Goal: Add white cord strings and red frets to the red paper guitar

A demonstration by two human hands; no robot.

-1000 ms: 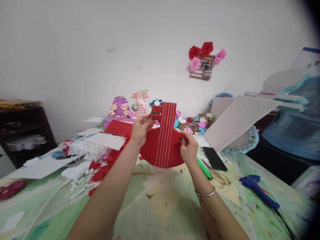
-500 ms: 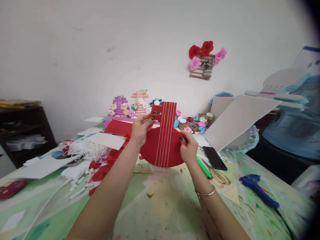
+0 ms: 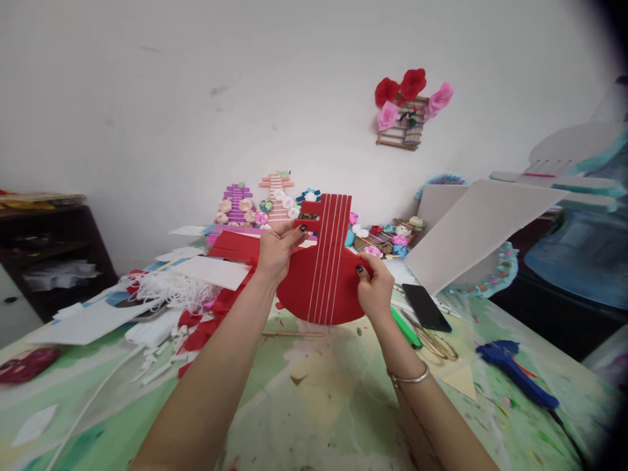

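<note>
A red model lute (image 3: 326, 281) with a round body, a straight neck and several pale strings down its front is held up above the table. My left hand (image 3: 280, 248) pinches it at the left, thumb on a red peg bar beside the neck. On the right edge of the round body, my right hand (image 3: 375, 288) grips with the thumb in front and the fingers behind. The lute stands nearly upright, its strings facing me. The fingers behind it are partly hidden.
Right of my hands lie a green cutter (image 3: 406, 328), gold-handled scissors (image 3: 436, 343), a black phone (image 3: 426, 307) and a blue glue gun (image 3: 517, 373). White board (image 3: 483, 229) leans behind. Left are white string (image 3: 169, 291), red scraps (image 3: 199, 337) and white sheets (image 3: 93, 322).
The view has shifted slightly, so most things sit a little further right and higher. Both hands keep the same hold on the red lute.
</note>
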